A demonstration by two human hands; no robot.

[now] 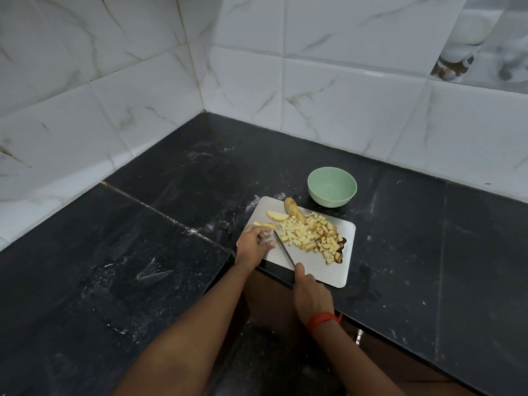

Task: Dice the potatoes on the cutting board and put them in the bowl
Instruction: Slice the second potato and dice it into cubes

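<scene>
Right hand [308, 285] gripped the knife [283, 249]; left hand [253, 242], curled on the board [324, 272], hold unclear, lay just short of crosswise strips [267, 224]

A pale cutting board [325, 271] lies on the black surface [171, 252], near its front edge. A heap of potato dice [310, 238] covers the board's middle and right, with a few potato slices [276, 216] and an unpeeled potato piece [292, 207] at the far side. The right hand [310, 292], a red thread [321, 320] at its wrist, grips the knife [284, 250], whose blade points to the heap. The left hand [254, 241] rests bent-fingered on the board's left edge. A green bowl [332, 186] stands just beyond the board.
</scene>
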